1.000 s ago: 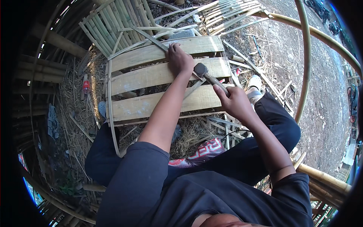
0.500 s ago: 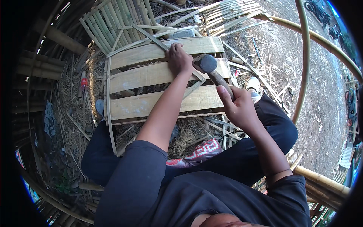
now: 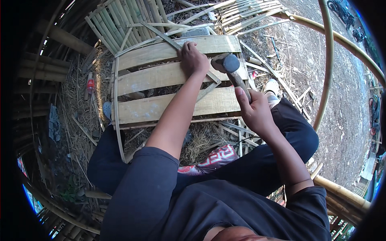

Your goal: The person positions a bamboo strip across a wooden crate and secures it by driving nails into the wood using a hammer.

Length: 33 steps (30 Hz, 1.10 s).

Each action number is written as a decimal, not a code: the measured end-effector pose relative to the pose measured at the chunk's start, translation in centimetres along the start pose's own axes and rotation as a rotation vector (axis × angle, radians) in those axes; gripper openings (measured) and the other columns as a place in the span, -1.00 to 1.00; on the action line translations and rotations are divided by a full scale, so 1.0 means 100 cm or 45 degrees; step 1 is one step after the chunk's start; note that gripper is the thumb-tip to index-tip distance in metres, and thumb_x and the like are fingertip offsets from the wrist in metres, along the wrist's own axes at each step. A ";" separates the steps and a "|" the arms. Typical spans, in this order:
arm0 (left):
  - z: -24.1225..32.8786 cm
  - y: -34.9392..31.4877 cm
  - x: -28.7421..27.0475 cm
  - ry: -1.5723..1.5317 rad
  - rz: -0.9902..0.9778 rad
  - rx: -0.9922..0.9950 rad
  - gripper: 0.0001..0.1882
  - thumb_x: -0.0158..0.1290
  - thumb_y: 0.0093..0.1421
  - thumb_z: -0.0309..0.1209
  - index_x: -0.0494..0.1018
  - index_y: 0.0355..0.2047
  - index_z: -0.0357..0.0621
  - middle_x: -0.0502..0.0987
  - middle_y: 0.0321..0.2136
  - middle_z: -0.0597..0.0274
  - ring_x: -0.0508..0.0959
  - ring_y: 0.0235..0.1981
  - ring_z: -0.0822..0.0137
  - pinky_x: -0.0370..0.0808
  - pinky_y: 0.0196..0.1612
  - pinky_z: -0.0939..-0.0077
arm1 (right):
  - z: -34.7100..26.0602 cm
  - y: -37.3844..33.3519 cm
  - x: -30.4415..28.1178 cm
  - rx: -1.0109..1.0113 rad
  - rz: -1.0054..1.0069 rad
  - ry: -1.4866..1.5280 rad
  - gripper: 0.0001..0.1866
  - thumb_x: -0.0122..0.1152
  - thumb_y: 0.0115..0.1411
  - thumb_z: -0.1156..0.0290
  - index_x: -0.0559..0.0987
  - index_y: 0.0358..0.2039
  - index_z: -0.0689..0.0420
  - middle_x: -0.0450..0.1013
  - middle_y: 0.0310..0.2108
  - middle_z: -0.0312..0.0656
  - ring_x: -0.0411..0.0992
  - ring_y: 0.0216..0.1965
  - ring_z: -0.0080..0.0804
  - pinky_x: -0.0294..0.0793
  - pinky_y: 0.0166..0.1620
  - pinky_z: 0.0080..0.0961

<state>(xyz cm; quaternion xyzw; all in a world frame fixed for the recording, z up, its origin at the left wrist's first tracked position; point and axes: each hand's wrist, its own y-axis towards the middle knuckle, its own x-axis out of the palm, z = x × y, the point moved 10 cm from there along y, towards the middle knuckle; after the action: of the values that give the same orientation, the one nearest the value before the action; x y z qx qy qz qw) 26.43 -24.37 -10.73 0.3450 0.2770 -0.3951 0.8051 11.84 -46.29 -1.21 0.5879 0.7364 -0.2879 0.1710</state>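
Observation:
My left hand (image 3: 194, 59) presses down on a thin bamboo strip (image 3: 159, 33), its fingers curled over it. The strip runs slantwise across a low slatted wooden bench (image 3: 140, 109) made of three pale planks. Near its right end it meets a second short strip (image 3: 208, 91) at an angle. My right hand (image 3: 257, 111) is wrapped around the handle of a hammer (image 3: 230, 64), thumb lying along the wood. The dark hammer head hangs over the bench's right side, apart from my left hand. What lies under my left palm is hidden.
Bamboo slat panels (image 3: 120, 24) lean beyond the bench. Another slatted piece (image 3: 249, 14) lies farther right. A curved bamboo pole (image 3: 327, 60) rises at the right. Loose strips and straw litter the ground, with a red-labelled bottle (image 3: 90, 84) at left and a printed bag (image 3: 217, 158) between my legs.
The hammer and my right hand have shifted slightly right, with the hammer head a little farther from my left hand. My left hand stays on the strip.

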 end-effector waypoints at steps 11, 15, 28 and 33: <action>-0.003 0.000 0.003 -0.028 -0.023 0.007 -0.69 0.08 0.11 -0.57 0.45 -0.11 -0.07 0.48 0.01 0.19 0.39 0.14 0.05 0.36 0.28 0.18 | -0.008 0.000 -0.005 -0.023 0.010 0.080 -0.24 0.08 0.38 -0.22 0.54 -0.54 0.35 0.43 -0.69 -0.01 0.40 -0.62 -0.24 0.40 -0.42 -0.16; 0.002 -0.007 0.012 0.056 -0.086 -0.040 -0.66 0.09 0.11 -0.55 0.46 -0.07 -0.02 0.50 0.03 0.23 0.40 0.16 0.08 0.41 0.25 0.20 | 0.085 0.030 0.017 0.348 -0.086 -0.388 -0.18 0.02 0.37 -0.29 0.55 -0.53 0.37 0.47 -0.64 0.13 0.53 -0.52 -0.02 0.47 -0.29 -0.04; -0.003 -0.004 0.008 0.044 -0.008 -0.011 -0.67 0.06 0.12 -0.56 0.48 -0.08 -0.04 0.53 0.01 0.19 0.42 0.15 0.07 0.34 0.28 0.17 | 0.009 -0.001 0.012 0.091 -0.155 -0.310 -0.26 0.11 0.36 -0.22 0.56 -0.56 0.32 0.46 -0.67 0.09 0.51 -0.56 0.08 0.47 -0.36 -0.03; -0.004 0.001 0.003 0.052 0.016 0.034 -0.63 0.06 0.11 -0.57 0.47 -0.04 -0.03 0.53 0.02 0.15 0.42 0.15 0.01 0.39 0.25 0.14 | -0.004 -0.006 0.021 0.023 -0.197 -0.274 -0.25 0.09 0.36 -0.22 0.57 -0.54 0.34 0.50 -0.62 0.16 0.58 -0.48 0.12 0.53 -0.29 -0.02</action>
<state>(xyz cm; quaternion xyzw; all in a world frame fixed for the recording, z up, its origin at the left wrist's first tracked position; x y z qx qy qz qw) 26.60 -24.18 -11.15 0.3655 0.2859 -0.3868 0.7969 10.74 -44.50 -2.02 0.4966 0.7544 -0.3681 0.2209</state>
